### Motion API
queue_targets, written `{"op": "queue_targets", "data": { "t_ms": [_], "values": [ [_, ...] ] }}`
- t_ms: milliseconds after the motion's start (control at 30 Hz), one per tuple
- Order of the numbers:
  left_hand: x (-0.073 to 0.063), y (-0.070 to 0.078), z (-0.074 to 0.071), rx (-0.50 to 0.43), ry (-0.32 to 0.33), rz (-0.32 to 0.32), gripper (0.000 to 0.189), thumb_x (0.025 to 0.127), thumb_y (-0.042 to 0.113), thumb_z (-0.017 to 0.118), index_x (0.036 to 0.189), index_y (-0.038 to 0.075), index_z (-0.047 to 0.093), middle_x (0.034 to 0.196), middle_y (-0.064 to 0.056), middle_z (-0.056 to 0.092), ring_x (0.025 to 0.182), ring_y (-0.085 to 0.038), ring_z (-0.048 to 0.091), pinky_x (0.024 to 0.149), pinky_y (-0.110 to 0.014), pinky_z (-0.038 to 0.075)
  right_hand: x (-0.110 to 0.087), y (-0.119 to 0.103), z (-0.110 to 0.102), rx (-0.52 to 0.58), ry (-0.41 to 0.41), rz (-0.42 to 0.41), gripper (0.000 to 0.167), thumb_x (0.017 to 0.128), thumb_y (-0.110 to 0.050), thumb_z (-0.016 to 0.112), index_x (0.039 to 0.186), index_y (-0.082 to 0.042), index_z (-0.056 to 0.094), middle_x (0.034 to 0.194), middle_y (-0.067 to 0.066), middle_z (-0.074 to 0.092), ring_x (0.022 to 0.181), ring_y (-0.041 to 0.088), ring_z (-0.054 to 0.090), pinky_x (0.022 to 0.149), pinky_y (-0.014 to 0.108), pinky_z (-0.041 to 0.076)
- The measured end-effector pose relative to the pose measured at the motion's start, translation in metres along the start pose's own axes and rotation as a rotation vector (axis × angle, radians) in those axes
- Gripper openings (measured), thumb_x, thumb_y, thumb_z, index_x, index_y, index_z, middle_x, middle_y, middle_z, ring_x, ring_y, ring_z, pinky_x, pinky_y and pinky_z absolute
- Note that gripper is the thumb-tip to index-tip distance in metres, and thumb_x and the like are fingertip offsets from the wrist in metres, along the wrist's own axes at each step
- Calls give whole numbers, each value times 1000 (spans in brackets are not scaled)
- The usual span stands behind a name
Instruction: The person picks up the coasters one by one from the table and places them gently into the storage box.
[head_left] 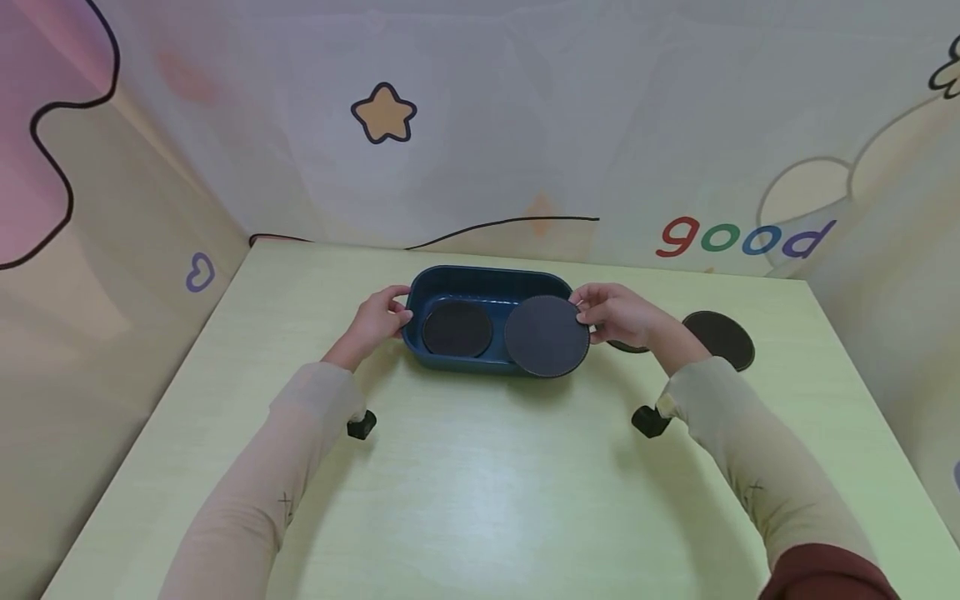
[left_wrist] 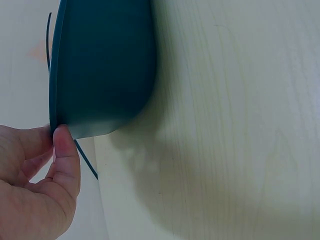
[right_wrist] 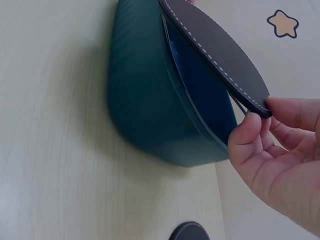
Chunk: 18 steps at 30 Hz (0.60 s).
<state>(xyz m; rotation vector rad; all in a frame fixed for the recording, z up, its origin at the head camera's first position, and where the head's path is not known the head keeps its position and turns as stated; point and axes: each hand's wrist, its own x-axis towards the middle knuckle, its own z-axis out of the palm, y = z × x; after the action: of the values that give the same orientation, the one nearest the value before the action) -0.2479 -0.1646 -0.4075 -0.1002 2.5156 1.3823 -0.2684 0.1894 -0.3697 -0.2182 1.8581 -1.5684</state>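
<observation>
At the right edge of a dark round disc [head_left: 546, 337], the fingers of the right hand [head_left: 618, 315] pinch it between thumb and fingertips; the right wrist view shows pale stitching along that edge. Across to the left, the fingers of the left hand [head_left: 375, 322] grip the rim at the left end of a blue-green box [head_left: 487, 285]. The pinched disc slants over the right part of the box and, seen from the head, overlaps its near rim; whether the two touch cannot be told. Open at the top and rounded at its corners, the box stands toward the far side of the table [head_left: 480, 483], its long sides running left to right. Inside it, a second disc [head_left: 457, 329], also dark, lies in the left part. Just beyond the box's right end, a third disc [head_left: 630, 347] shows only as a thin strip below the right hand. Further right, a fourth disc [head_left: 720, 337] lies on the table, partly covered by the right forearm. Pale fabric covers both arms, the left sleeve [head_left: 255, 467] and the right sleeve [head_left: 757, 467]. Past the table's far edge rises a pale printed backdrop [head_left: 510, 125], with an orange star [head_left: 384, 113] left of centre and the coloured word "good" [head_left: 746, 238] to the right.
</observation>
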Motion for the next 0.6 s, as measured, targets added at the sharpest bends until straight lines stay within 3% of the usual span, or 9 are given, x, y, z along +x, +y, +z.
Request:
{"op": "queue_targets", "data": {
  "t_ms": [300,600],
  "values": [
    [0,0,-1,0,3,-1,46,89,8,49,133,9,36,97,-12,47,73,-17,51,64,-22,51,27,-6,20,56,88,14,15,88,1,45,100,-7,43,75,-2,47,60,10,47,56,24,44],
    [1,0,0,-3,1,-7,46,89,8,49,134,10,36,99,-14,47,77,-20,51,69,-26,53,50,-6,44,111,148,11,16,87,3,45,101,-3,43,71,-2,48,57,9,50,53,23,45]
  ]
}}
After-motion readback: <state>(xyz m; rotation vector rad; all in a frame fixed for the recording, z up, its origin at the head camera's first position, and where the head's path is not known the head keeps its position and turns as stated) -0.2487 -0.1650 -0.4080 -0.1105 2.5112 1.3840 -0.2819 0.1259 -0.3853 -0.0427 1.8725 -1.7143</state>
